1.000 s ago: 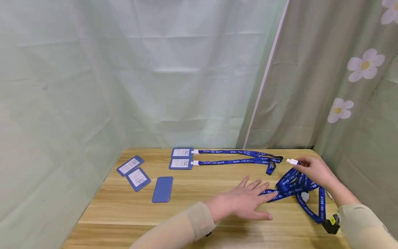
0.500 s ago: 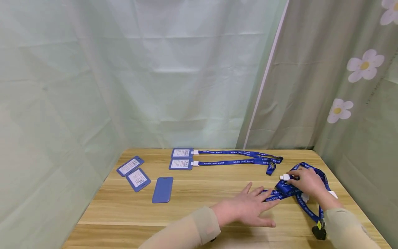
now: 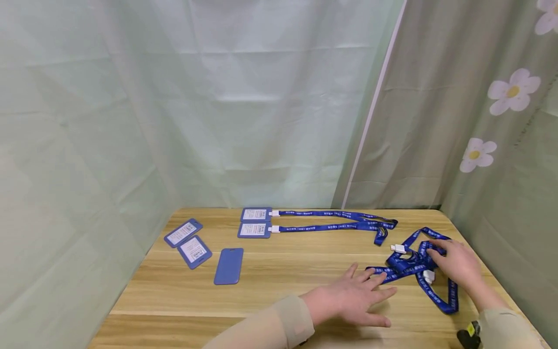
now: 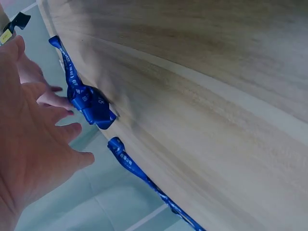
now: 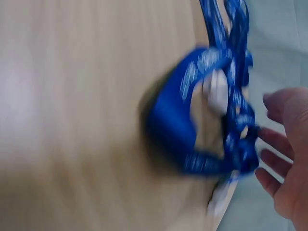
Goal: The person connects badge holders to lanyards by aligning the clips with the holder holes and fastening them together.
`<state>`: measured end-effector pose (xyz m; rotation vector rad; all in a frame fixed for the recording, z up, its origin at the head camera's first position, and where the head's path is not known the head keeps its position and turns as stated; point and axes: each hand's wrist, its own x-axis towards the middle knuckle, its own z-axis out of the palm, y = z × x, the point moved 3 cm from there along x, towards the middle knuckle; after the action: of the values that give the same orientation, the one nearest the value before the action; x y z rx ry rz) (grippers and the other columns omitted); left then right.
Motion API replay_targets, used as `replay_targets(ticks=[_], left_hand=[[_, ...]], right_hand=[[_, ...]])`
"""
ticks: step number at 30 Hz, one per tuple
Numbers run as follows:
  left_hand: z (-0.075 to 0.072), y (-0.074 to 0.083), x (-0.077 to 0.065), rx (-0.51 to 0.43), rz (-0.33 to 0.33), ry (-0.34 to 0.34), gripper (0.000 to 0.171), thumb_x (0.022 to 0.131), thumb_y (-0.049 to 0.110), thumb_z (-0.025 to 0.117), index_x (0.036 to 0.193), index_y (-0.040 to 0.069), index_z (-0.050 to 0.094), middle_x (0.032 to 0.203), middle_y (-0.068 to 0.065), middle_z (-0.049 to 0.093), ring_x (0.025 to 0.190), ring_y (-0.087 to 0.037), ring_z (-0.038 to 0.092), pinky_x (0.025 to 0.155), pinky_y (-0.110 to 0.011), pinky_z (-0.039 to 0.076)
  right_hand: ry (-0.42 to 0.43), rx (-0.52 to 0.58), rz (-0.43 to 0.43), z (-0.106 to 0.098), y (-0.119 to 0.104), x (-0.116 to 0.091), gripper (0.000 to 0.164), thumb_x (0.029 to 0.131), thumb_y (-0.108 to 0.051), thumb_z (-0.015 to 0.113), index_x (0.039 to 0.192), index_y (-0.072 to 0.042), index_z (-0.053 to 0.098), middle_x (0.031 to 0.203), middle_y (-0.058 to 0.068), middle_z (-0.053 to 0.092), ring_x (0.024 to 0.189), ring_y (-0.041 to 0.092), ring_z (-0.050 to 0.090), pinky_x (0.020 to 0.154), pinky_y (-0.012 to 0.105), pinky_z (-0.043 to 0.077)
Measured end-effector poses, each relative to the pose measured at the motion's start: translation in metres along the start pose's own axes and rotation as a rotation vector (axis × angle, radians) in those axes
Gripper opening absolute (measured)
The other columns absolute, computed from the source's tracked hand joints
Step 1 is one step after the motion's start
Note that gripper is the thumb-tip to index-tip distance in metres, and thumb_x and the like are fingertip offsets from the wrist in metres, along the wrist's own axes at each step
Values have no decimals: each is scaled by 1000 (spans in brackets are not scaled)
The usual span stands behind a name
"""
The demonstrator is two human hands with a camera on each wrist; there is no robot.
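Blue tangled lanyards (image 3: 403, 265) lie partly hidden behind the right hand (image 3: 459, 264).

Wood-grain table (image 3: 174, 303), pale curtain (image 3: 261, 131), white flowers (image 3: 514, 91)

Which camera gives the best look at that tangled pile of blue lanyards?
The head view: it shows most of the tangled pile sharply, though the right hand covers part. The right wrist view is closer but blurred; the left wrist view shows it smaller, from a low slant.
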<state>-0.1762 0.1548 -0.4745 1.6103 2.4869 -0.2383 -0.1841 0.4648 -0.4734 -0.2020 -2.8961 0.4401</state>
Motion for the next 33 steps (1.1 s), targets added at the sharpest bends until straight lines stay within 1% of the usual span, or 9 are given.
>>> replay_targets(ticks=[4,8,12,15,20,24,27,30,33], left_hand=[[1,4,1,-6,10,-3,74,96,79,20,159,51,-6,170,14,-3,156,-14,-1,124,-51,4],[3,7,3,-23,24,-4,73,97,79,21,159,51,-5,169,15,-3,156,-14,0,124,-51,3],[4,9,4,-19,39,8,73,97,78,22,159,50,-3,170,14,-2,156,-15,0,124,-51,4],[4,11,4,-18,43,11,73,97,78,21,159,50,-3,170,14,-3,156,-14,0,124,-52,4],[4,13,6,-28,42,-10,72,96,79,19,158,52,-5,169,16,-5,155,-12,-3,124,-51,2],[5,13,6,-10,34,-12,72,95,80,19,158,53,-5,169,16,-5,156,-13,-2,124,-51,2],[6,11,6,-13,28,-8,73,95,80,20,158,52,-5,169,15,-4,156,-14,-2,124,-51,3],[6,9,6,-32,19,-2,73,96,80,22,158,52,-5,169,15,-3,156,-14,-1,124,-51,5],[4,4,6,-37,9,10,74,96,79,23,159,52,-4,169,15,-2,156,-15,1,124,-51,5]], right_hand=[[24,-10,114,-12,32,-21,58,102,-39,57,135,9,56,131,42,50,109,65,43,79,74,39],[-55,-22,268,-14,56,-41,80,101,-55,52,138,16,44,131,46,42,111,67,39,82,75,40],[-133,-47,391,-9,66,-53,98,96,-70,50,136,19,41,130,47,39,112,67,39,84,73,42],[-143,-57,411,-6,68,-56,101,93,-76,48,133,17,45,128,45,41,109,66,41,80,70,43],[-101,-45,425,-3,66,-57,93,93,-76,47,132,8,53,128,40,46,106,64,41,75,69,41],[-24,-22,423,-2,64,-59,78,97,-66,51,131,4,59,128,39,49,106,63,40,76,69,39],[53,-14,385,-4,61,-60,65,99,-55,56,126,4,63,122,38,54,99,61,45,71,65,39],[137,14,363,-13,56,-58,55,97,-43,59,122,6,64,118,37,60,92,59,52,66,60,38],[220,60,367,-29,49,-51,51,96,-37,58,121,6,65,115,33,66,90,54,58,64,55,39]])
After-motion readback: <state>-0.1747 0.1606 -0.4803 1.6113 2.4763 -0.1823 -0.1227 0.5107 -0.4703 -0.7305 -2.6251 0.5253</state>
